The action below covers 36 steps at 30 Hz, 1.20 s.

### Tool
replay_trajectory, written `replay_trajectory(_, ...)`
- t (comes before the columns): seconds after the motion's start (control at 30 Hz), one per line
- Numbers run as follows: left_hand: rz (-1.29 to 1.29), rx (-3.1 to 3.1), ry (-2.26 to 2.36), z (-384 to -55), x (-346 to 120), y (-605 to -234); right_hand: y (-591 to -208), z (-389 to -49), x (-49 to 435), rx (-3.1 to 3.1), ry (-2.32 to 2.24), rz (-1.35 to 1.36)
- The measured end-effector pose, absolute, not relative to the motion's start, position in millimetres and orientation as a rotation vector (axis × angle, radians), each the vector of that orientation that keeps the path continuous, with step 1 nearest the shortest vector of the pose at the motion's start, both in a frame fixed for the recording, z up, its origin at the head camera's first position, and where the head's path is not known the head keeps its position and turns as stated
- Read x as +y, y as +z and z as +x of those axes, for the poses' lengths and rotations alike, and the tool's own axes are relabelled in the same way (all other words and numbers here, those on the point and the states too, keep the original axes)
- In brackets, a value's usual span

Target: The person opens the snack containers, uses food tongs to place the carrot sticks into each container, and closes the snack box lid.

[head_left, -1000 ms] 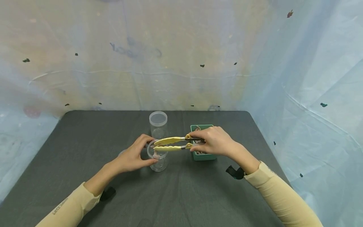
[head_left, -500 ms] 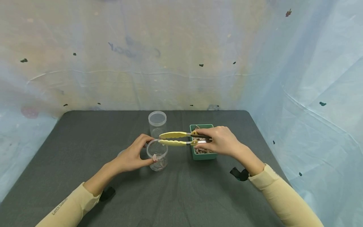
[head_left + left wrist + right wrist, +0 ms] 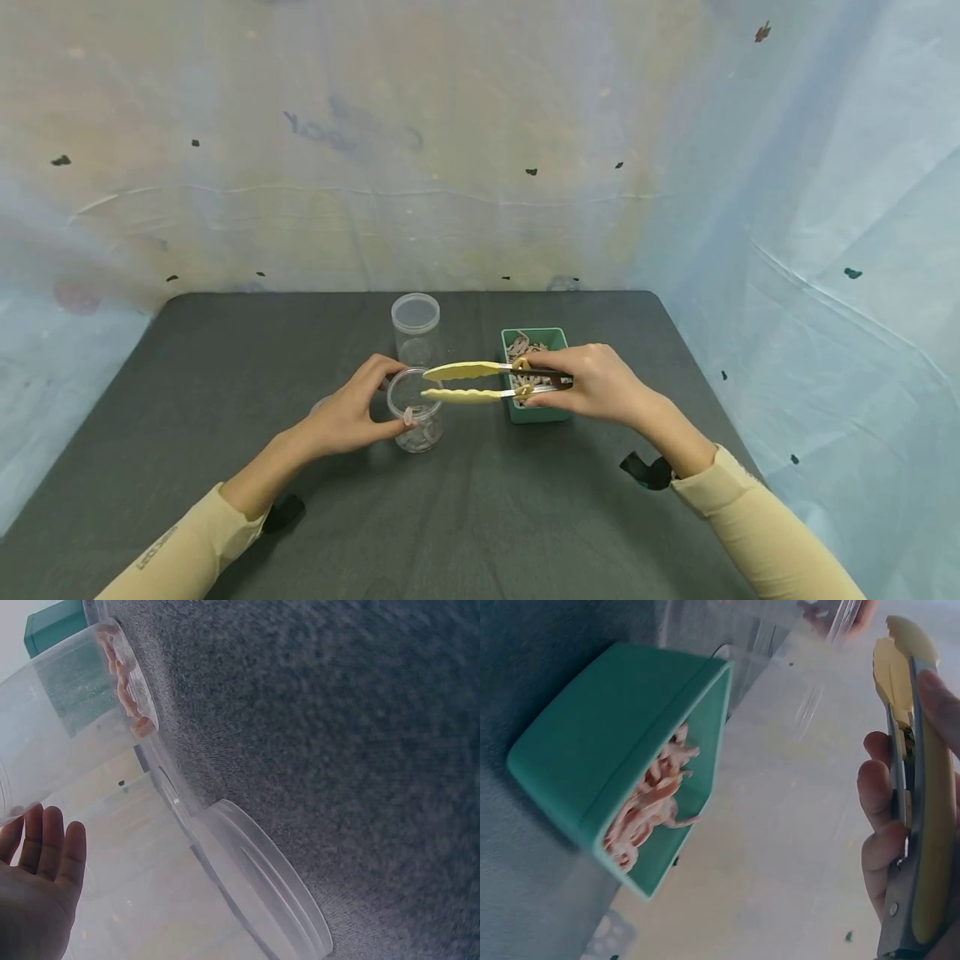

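My left hand (image 3: pixel 348 412) grips a clear open jar (image 3: pixel 418 433) near its rim, thumb on the near side and fingers behind. Pinkish strips lie on the jar's bottom, best seen in the left wrist view. A small pale piece (image 3: pixel 408 416) sits at the rim beside my thumb. Yellow-tipped tongs (image 3: pixel 463 396) are held in my right hand (image 3: pixel 600 383); their tips are apart beside and above the jar's right rim, with nothing visible between them. Beneath the right hand stands a green container (image 3: pixel 615 727) of pinkish, curly strips (image 3: pixel 649 802).
Behind the gripped jar stands a second clear jar with a translucent lid (image 3: pixel 416 313) on top. A round translucent lid (image 3: pixel 262 877) lies near my left hand, mostly hidden from the head view. Plastic sheeting (image 3: pixel 480 167) rises behind the dark table (image 3: pixel 300 333).
My right hand has shifted right with the tongs, whose tips have left the jar mouth. They rose, then dipped slightly. The pale piece stays by the rim. My left hand keeps its grip.
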<state>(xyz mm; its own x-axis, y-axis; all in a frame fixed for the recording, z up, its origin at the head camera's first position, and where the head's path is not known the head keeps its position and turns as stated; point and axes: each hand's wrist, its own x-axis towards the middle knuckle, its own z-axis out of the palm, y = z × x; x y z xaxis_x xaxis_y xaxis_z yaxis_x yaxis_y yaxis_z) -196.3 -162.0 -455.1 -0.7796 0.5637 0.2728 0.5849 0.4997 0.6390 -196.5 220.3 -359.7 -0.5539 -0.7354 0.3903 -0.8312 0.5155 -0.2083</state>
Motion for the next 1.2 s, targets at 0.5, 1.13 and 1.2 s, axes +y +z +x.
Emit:
replay_trajectory(0.5, -1.043, -2.701, -1.234, -198.0, -159.9, -454.3, -362.2, -189.7, 200.1, -2.389, 0.403, 1.425)
replay_trajectory(1.13, -1.025, -2.703, -1.187, -195.3, -161.4, -454.3, -369.4, -195.3, 200.1, -2.477, 0.423, 1.319)
replay_trajectory(1.2, -1.022, -2.706, -1.189, -194.9, -161.8, -454.1, -369.9, -196.7, 202.5, -2.475, 0.440, 1.310)
